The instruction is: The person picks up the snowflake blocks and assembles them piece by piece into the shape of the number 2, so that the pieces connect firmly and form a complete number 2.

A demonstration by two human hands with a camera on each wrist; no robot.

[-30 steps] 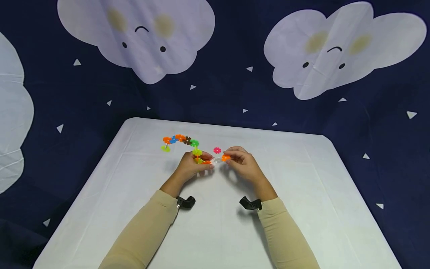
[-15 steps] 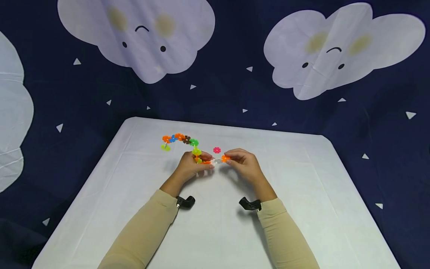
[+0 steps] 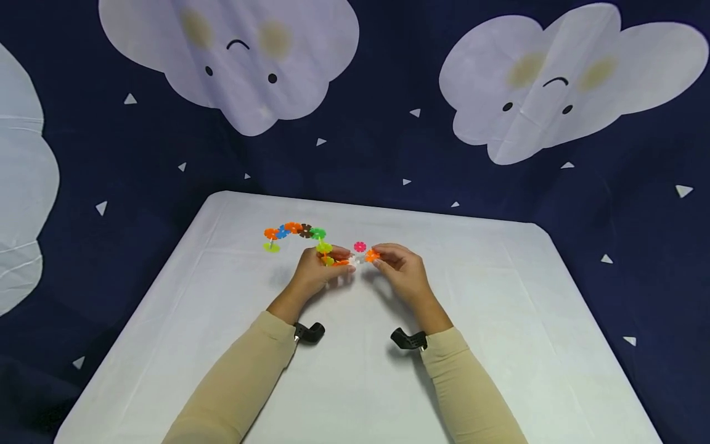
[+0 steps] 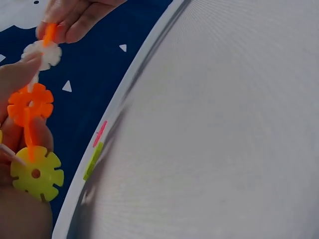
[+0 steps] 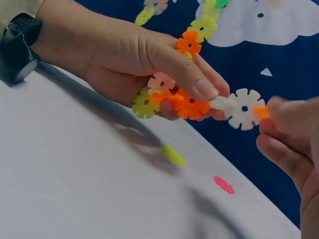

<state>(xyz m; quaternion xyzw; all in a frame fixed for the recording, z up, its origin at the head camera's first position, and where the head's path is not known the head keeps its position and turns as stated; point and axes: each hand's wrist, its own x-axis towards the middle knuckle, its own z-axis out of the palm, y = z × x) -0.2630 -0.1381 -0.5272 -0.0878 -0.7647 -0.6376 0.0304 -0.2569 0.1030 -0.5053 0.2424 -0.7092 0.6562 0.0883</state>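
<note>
My left hand grips a long chain of slotted plastic snowflake discs, which arches up and away to the left. Its far part runs through a green disc, a brown disc and a blue disc. Between the left thumb and fingers sit an orange disc and a yellow disc. A white disc juts out from the chain toward the right. My right hand pinches an orange disc, which meets the white disc's edge; the fingertips partly cover it.
A pink disc lies flat on the white-covered table, beyond the hands. Beside it lies a yellow-green disc, seen in the wrist views. A dark blue cloth with clouds hangs behind the table's far edge.
Both hands have risen slightly with the discs, and the right hand has tilted its orange disc a little. The chain's far end has swung slightly left.
</note>
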